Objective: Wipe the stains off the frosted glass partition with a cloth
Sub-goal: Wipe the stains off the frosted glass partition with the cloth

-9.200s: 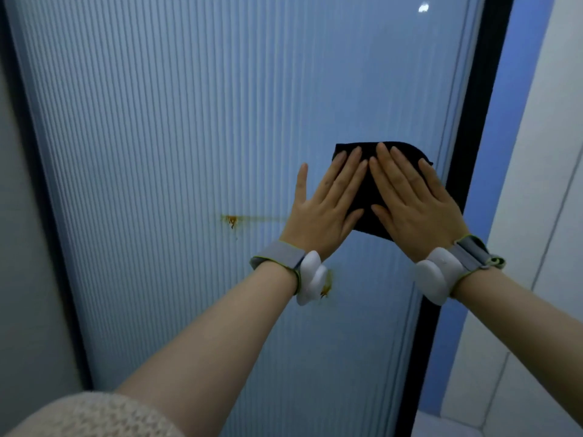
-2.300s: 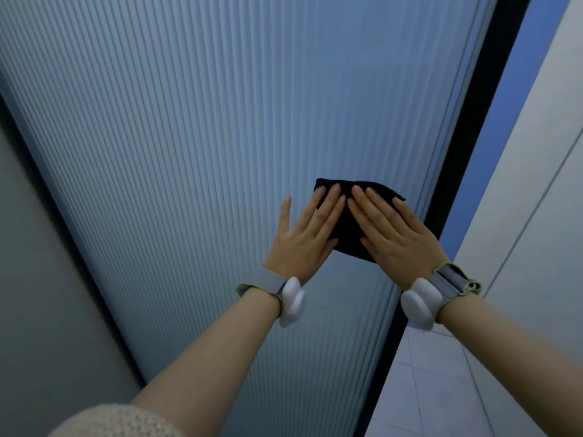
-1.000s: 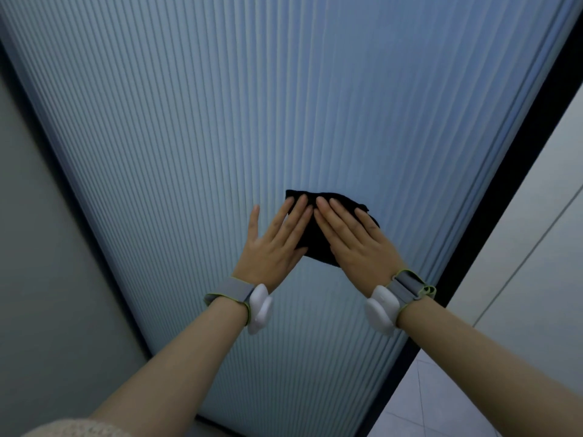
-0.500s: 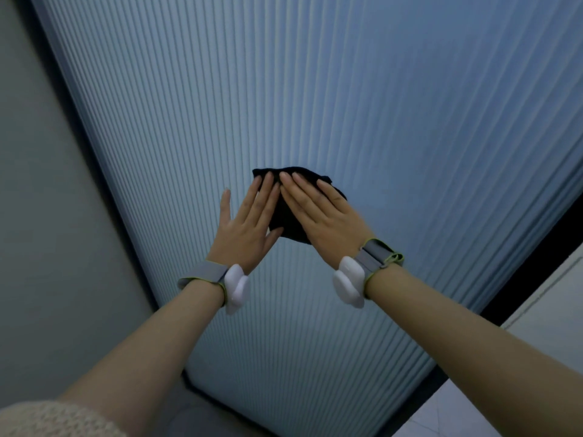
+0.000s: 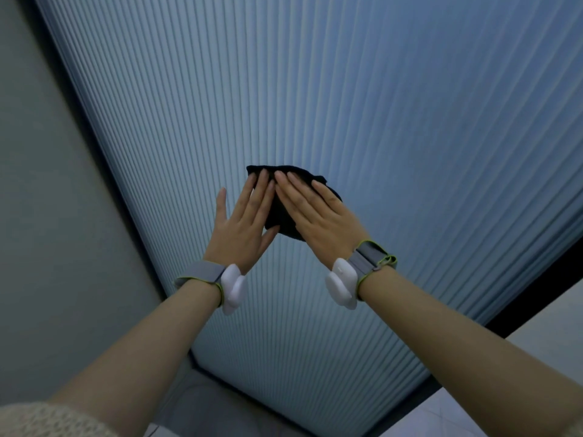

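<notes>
Both bare arms reach up and forward, left hand [image 5: 243, 228] and right hand [image 5: 318, 219] spread flat side by side, fingers straight, fingertips nearly meeting, a band on each wrist.

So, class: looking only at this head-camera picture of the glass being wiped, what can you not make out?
- Glass under the black cloth: covered by cloth, left hand and right hand, so any stain there is hidden.
- Frosted glass partition: cut off by the top and right edges.
- Behind the partition: obscured by frosting.
- Palms: facing away.
</notes>
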